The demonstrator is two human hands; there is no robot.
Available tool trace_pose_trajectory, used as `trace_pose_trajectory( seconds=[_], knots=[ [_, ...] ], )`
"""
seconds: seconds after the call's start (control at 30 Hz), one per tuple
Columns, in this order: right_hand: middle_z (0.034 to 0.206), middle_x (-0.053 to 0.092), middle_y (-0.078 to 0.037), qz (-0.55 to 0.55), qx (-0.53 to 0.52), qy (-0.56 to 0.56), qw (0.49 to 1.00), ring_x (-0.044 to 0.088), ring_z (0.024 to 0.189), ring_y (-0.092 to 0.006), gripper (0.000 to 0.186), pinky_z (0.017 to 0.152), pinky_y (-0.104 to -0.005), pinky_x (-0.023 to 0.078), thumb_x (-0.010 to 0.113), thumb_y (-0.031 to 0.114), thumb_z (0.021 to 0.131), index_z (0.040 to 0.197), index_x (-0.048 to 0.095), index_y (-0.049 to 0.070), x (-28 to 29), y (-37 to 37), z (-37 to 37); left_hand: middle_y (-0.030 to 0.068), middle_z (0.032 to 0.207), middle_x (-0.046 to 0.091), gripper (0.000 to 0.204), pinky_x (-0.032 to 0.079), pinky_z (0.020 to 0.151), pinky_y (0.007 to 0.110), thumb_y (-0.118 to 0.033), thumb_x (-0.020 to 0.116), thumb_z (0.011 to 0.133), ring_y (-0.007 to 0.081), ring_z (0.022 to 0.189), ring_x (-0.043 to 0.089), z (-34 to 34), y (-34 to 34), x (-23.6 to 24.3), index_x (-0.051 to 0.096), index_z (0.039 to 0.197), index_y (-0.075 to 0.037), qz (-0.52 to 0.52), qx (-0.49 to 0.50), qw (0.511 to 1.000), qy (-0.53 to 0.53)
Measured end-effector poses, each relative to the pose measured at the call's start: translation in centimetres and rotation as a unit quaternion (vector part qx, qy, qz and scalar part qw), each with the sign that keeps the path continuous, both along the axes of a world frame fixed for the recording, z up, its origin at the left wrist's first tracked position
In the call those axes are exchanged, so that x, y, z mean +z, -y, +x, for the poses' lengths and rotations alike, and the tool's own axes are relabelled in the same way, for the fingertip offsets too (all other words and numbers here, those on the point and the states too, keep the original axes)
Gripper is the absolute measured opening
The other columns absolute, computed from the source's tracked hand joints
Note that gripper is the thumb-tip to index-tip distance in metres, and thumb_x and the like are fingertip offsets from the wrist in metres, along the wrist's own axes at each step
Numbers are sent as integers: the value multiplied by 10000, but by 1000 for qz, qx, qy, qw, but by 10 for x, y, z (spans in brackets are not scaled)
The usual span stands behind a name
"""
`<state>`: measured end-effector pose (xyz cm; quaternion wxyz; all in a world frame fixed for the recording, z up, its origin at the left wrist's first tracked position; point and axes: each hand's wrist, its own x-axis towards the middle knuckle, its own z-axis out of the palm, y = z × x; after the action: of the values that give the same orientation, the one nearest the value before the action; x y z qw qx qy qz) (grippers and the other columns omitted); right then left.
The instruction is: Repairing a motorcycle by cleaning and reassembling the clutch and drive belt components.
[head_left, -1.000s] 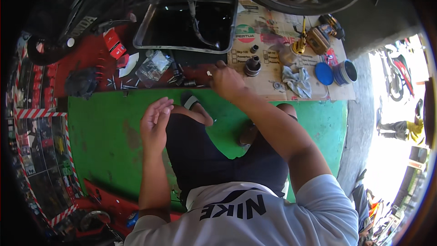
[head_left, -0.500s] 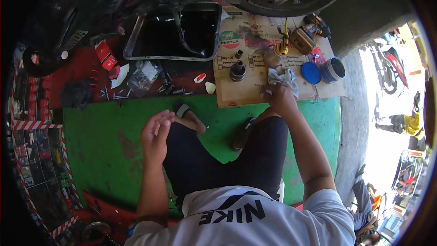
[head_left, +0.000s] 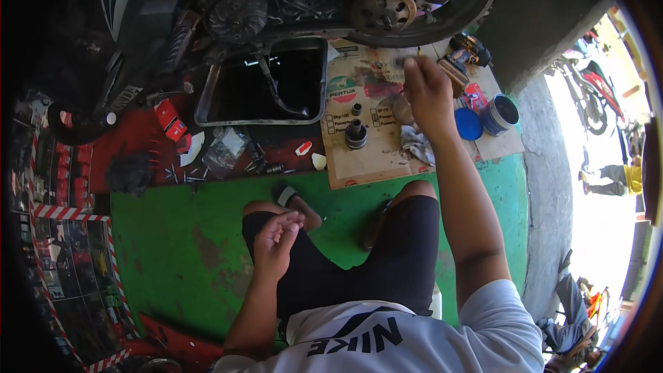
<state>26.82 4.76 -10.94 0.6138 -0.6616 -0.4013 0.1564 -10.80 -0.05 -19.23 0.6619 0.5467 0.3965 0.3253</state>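
Note:
My right hand (head_left: 429, 93) is raised over the cardboard sheet (head_left: 366, 162), fingers pinched around a small dark piece at their tips, too blurred to name. Just above it is the scooter's uncovered side, with a round metal clutch drum (head_left: 383, 10) and a finned pulley (head_left: 238, 15). Below the hand lie a crumpled grey rag (head_left: 416, 144) and a blue lid (head_left: 469, 124), beside an open blue tub (head_left: 500, 115). The yellow-topped bottle is mostly hidden behind my right hand. Over my left thigh, my left hand (head_left: 276, 237) hangs with loosely bent fingers, holding nothing.
A metal tray (head_left: 200, 114) of dark liquid sits under the scooter. Two sockets (head_left: 356, 135) stand on the cardboard; a cordless power tool (head_left: 466, 55) lies at its far right. Bolts, a plastic bag (head_left: 226, 146) and a red box (head_left: 170, 119) are spread on the left.
My right hand has risen from the rag toward the scooter with the small dark piece. My left hand has shifted right and down, its fingers bending a little more. The view has tilted up.

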Motion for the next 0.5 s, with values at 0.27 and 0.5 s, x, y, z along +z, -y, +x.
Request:
trace_pose_trajectory(
  seconds=[0.27,0.5],
  knots=[
    [730,628,-64,18,-88,-73,993,524,630,-155,290,607,-300,446,614,255,1024,1065,703,-18,8,-54,4,161,1158,703,266,509,963,300,-38,590,1005,199,1029,659,-3,1,7,616,1256,46,1,18,1000,-4],
    [725,636,-60,53,-178,33,982,531,605,-142,315,596,-292,448,630,277,1022,1006,694,-31,-2,-71,3,160,1163,703,262,519,968,309,-48,601,1010,201,1048,662,-4,-1,4,610,1253,50,-2,6,1000,0]
  ],
)
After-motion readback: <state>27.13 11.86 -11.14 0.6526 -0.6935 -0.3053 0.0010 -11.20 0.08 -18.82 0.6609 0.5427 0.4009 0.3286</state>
